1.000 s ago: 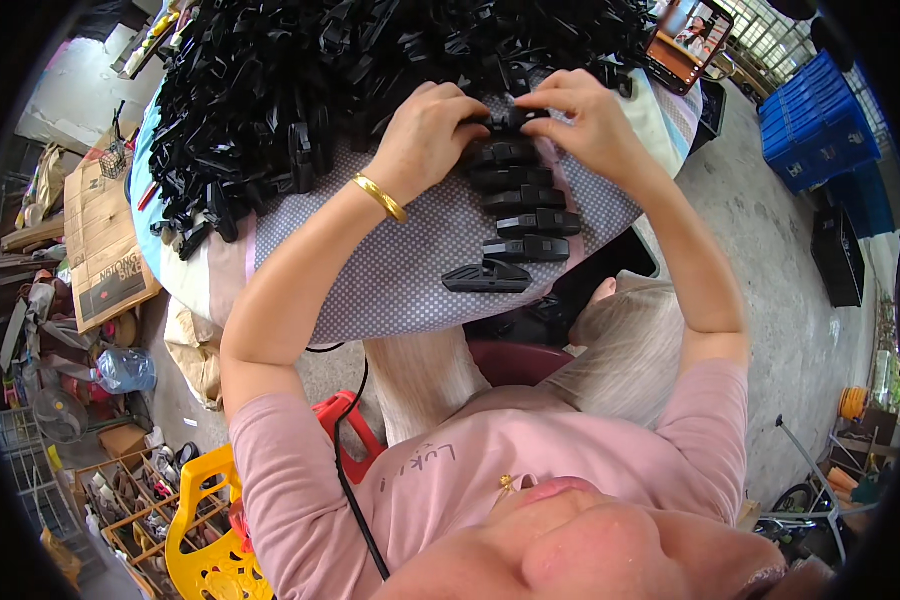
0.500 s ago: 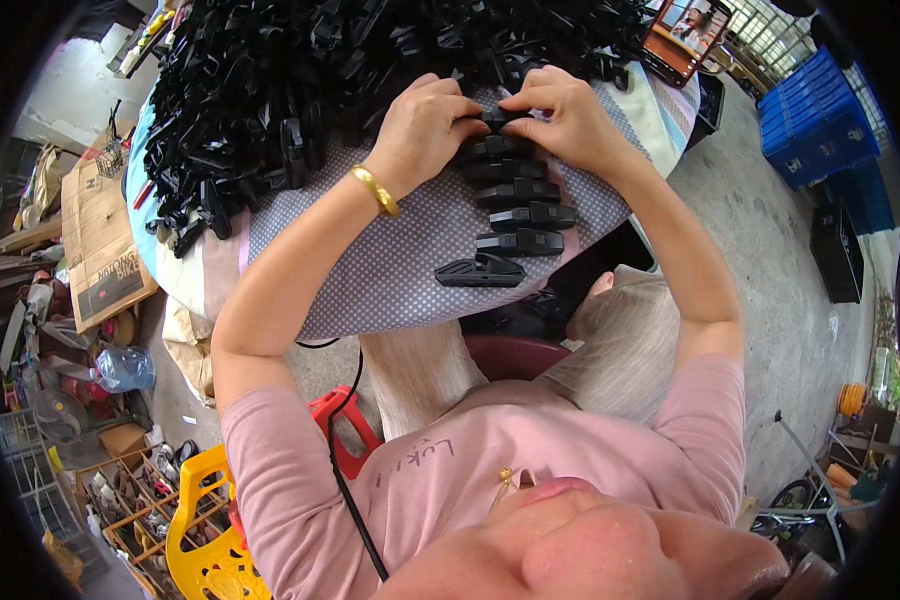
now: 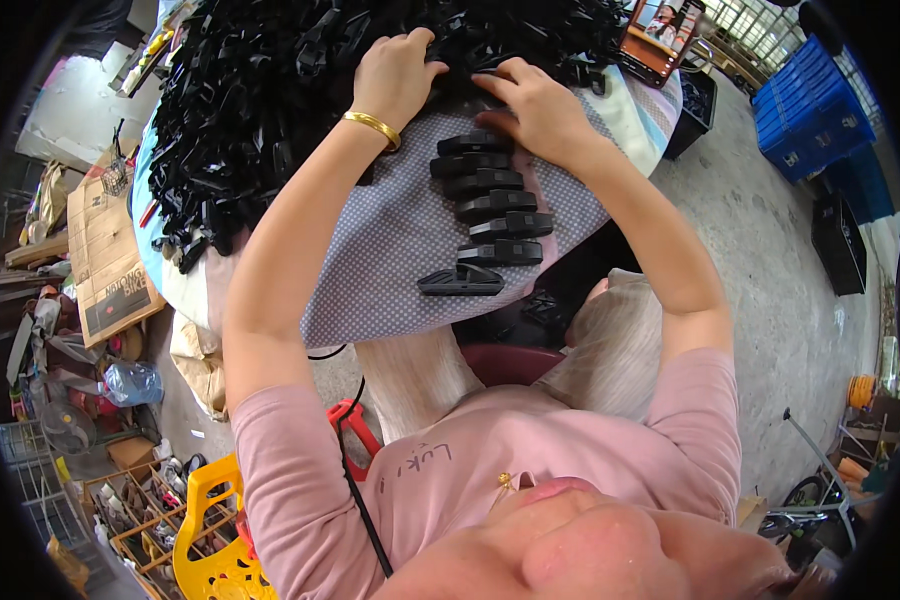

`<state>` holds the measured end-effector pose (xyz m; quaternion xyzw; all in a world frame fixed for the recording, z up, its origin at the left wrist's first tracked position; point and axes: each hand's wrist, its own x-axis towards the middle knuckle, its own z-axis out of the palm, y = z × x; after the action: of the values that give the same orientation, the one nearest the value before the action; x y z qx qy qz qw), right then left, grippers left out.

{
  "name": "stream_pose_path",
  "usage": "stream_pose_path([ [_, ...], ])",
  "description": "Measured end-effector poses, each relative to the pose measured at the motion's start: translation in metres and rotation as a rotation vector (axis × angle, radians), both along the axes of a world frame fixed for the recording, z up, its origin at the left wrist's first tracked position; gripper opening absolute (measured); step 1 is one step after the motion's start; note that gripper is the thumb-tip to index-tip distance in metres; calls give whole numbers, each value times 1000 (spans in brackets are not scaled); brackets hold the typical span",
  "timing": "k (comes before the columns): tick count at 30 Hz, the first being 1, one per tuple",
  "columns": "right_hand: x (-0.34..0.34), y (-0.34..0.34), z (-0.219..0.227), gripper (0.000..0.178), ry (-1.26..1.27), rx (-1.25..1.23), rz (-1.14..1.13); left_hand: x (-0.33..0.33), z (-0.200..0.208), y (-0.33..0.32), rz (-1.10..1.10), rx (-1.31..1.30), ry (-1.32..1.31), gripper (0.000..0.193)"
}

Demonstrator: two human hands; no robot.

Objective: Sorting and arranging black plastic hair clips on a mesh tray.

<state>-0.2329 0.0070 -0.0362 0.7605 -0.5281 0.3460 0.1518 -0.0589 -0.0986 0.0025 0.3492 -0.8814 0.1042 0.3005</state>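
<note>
Several black plastic clips lie in a close, slightly staggered row on the dotted tablecloth in front of me. The nearest clip lies on its side, its long ridged jaw showing. My left hand reaches to the near edge of a big heap of black plastic parts, thumb and forefinger apart. I see nothing held in it. Right of it, my right hand hovers just beyond the far end of the row. Its forefinger and thumb are spread, with no clip between them.
A phone stands at the table's far right edge. The round table's dotted cloth ends close to my knees. Blue crates are stacked on the floor at right. A yellow plastic chair and a red stool stand at left.
Both hands were pinching a clip together at the row's far end. They have let go and parted, the left moving up and left to the heap, the right opening beside the row.
</note>
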Motion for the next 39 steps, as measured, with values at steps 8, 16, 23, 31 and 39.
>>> stream_pose_path([
  [8,-4,0,-2,33,-39,106,-35,18,7,32,-101,180,222,26],
  [16,0,-3,11,35,22,191,-50,46,-5,69,-43,743,238,43],
  [23,-3,-9,20,32,-125,165,-12,48,7,67,3,828,144,48],
  [31,2,5,28,20,-329,486,443,44,26,83,216,465,-316,63],
  [39,-7,17,41,24,-445,951,565,60,4,55,-214,-142,-413,46],
])
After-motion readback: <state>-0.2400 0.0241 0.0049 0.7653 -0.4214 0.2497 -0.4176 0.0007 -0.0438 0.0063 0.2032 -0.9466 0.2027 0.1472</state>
